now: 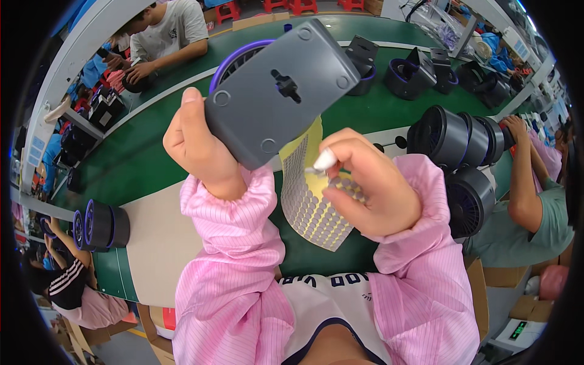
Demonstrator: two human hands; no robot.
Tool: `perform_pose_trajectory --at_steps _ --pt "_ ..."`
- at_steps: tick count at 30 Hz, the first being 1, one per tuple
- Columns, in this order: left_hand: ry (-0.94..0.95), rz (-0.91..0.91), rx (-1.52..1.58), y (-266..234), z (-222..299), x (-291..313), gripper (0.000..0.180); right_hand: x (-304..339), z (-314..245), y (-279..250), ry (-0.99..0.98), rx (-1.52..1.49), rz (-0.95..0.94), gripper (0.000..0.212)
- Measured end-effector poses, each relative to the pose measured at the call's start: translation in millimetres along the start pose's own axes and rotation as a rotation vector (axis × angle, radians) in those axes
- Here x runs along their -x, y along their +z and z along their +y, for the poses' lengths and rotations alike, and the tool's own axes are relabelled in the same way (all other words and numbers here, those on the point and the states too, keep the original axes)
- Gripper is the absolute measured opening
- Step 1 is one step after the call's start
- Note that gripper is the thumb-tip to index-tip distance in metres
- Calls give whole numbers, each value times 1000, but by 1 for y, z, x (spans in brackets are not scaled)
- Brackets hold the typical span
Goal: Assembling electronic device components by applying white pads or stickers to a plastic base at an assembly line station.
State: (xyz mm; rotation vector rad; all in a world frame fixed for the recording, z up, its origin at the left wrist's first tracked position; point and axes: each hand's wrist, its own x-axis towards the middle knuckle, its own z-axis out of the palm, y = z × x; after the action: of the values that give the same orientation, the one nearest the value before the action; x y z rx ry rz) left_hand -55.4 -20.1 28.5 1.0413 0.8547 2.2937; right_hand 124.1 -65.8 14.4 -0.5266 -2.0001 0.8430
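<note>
My left hand is closed round the near left edge of a dark grey desk fan. The fan is tipped so its flat base faces me, with a cross-shaped hole in the middle and round recesses near the corners. Part of its purple-rimmed round head shows behind the base. Below it, a curved yellow sheet of round grey pads runs up behind the fan's lower edge. My right hand is curled at this sheet, white covering on one fingertip. Something small and grey at that fingertip is too blurred to make out.
Several similar fans stand across the green table. More black fans are stacked at the right, beside a co-worker's arm. Two fans stand at the left. Another person works across the table.
</note>
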Motion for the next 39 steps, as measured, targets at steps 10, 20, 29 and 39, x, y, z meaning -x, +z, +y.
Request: perform_pose_trajectory --at_steps 10,20,29,39 --pt "93 -112 26 -9 -13 -3 39 -19 2 7 -405 400 298 45" --pt "211 -183 -22 -10 -17 4 39 -19 7 23 -218 -353 416 78" --pt "376 -391 -321 -4 -17 11 29 -29 5 20 -106 -516 490 79" --pt "599 -425 -594 -1 -17 14 56 -28 -2 -4 -218 -419 538 78"
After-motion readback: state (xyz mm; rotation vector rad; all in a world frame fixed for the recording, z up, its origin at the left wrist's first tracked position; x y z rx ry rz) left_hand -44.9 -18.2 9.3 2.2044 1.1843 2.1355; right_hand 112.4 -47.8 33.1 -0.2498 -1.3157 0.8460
